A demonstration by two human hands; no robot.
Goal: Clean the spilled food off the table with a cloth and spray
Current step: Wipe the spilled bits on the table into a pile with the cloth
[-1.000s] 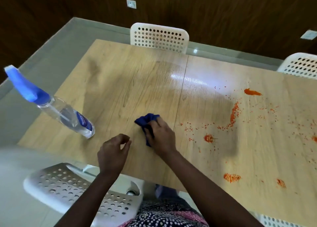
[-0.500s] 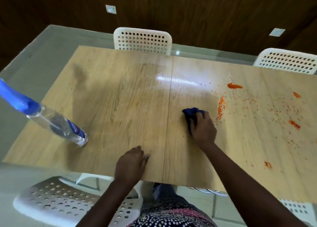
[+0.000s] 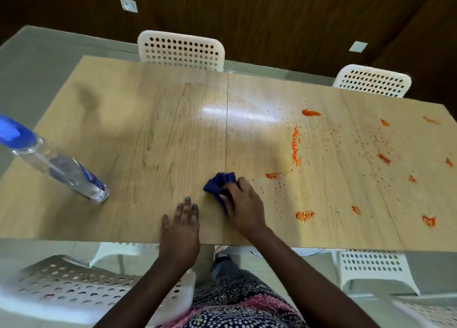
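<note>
My right hand (image 3: 243, 205) presses a bunched dark blue cloth (image 3: 218, 183) onto the wooden table (image 3: 153, 134), just right of the centre seam near the front edge. Orange spilled food (image 3: 295, 145) lies in smears and scattered crumbs over the table's right half, the nearest smear just right of the cloth. My left hand (image 3: 181, 225) rests flat on the table's front edge with fingers spread, holding nothing. A clear spray bottle (image 3: 61, 169) with a blue trigger head stands on the table's left side, apart from both hands.
White perforated chairs stand around the table: one at the far middle (image 3: 180, 50), one at the far right (image 3: 372, 81), one at the near left (image 3: 71, 283) and one at the near right (image 3: 373, 265). Dark wood panelling (image 3: 247, 18) rises behind the table.
My right hand has swept the cloth out to the right toward the orange streak and then back toward the front centre. My left hand has settled flat on the table edge.
</note>
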